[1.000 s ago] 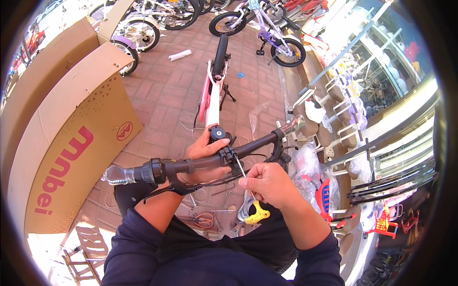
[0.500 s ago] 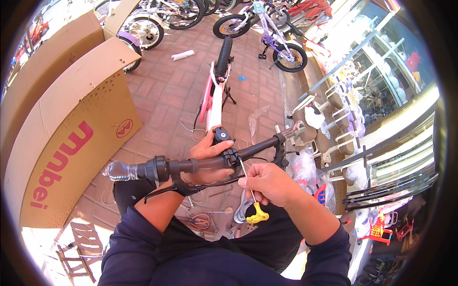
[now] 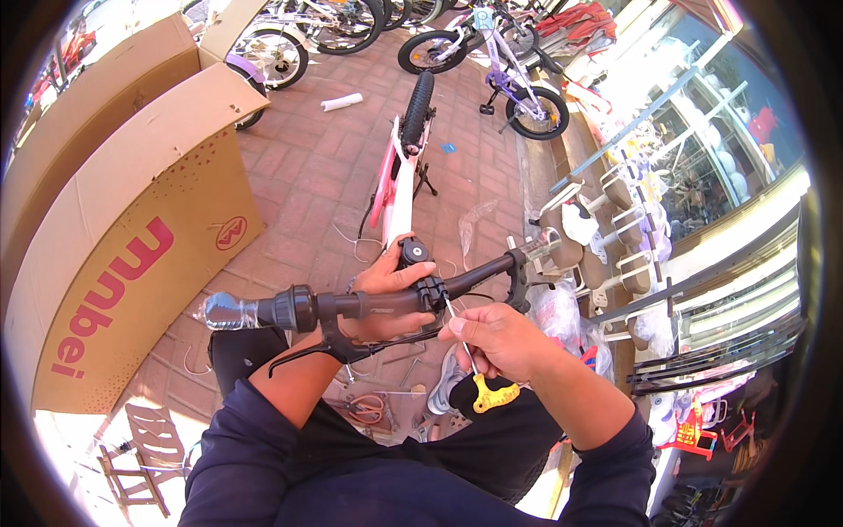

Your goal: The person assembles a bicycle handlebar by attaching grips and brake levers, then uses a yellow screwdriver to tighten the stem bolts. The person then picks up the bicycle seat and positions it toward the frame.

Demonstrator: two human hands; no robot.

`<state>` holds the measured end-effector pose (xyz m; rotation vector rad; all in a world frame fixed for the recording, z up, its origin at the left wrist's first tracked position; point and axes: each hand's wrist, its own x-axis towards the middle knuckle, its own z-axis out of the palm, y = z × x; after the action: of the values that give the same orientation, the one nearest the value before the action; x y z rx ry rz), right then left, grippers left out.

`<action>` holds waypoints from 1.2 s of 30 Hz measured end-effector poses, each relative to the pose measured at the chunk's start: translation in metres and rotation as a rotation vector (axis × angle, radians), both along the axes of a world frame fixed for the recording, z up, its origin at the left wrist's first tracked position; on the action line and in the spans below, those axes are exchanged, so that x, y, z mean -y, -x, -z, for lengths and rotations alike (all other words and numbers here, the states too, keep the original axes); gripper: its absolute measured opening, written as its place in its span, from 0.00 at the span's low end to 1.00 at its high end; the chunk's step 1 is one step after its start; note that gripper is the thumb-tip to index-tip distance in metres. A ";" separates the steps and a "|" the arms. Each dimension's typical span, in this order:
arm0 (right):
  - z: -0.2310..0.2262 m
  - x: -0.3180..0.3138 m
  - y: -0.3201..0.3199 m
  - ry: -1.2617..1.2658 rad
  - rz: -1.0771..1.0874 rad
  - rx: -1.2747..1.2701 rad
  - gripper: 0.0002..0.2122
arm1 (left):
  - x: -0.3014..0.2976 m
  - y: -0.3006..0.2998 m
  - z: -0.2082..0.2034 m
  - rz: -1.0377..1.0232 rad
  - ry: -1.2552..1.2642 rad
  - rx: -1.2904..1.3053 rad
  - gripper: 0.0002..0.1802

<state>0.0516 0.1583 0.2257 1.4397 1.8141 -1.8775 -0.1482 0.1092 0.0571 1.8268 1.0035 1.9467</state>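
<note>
A pink and white bicycle stands in front of me, its black handlebar lying crosswise. My left hand is closed around the black stem, thumb on top and fingers around the near side, partly behind the handlebar. A hex key with a yellow handle is pinched by the shaft in my right hand. Its tip meets the stem clamp; whether it sits inside a bolt is too small to tell. A black brake lever hangs below the left grip, which is wrapped in clear plastic.
A large open cardboard box stands to the left. Orange-handled pliers and other tools lie on the paving between my legs. A purple and white bicycle stands ahead. Plastic-wrapped goods and several small seats line the right side.
The yellow handle has swung slightly to the right and turned, with my right hand shifting along. My left hand keeps its hold on the stem. The whole view has moved a little.
</note>
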 end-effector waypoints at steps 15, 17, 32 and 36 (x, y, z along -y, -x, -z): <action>0.022 -0.007 -0.006 0.042 -0.012 -0.102 0.13 | 0.002 -0.001 0.001 -0.034 0.019 0.002 0.39; 0.033 -0.006 -0.011 0.039 -0.005 -0.161 0.13 | 0.002 0.000 0.001 -0.038 0.020 -0.001 0.39; 0.083 0.088 -0.083 -1.209 -0.262 -0.407 0.35 | -0.003 -0.001 0.010 -0.020 0.003 -0.014 0.41; 0.107 0.109 -0.085 -0.342 0.284 -0.879 0.26 | -0.003 0.000 0.009 -0.049 -0.048 -0.027 0.40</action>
<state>0.1368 0.0497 0.1188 1.0498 2.4943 -2.7484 -0.1486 0.1125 0.0478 1.8754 1.0277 1.9960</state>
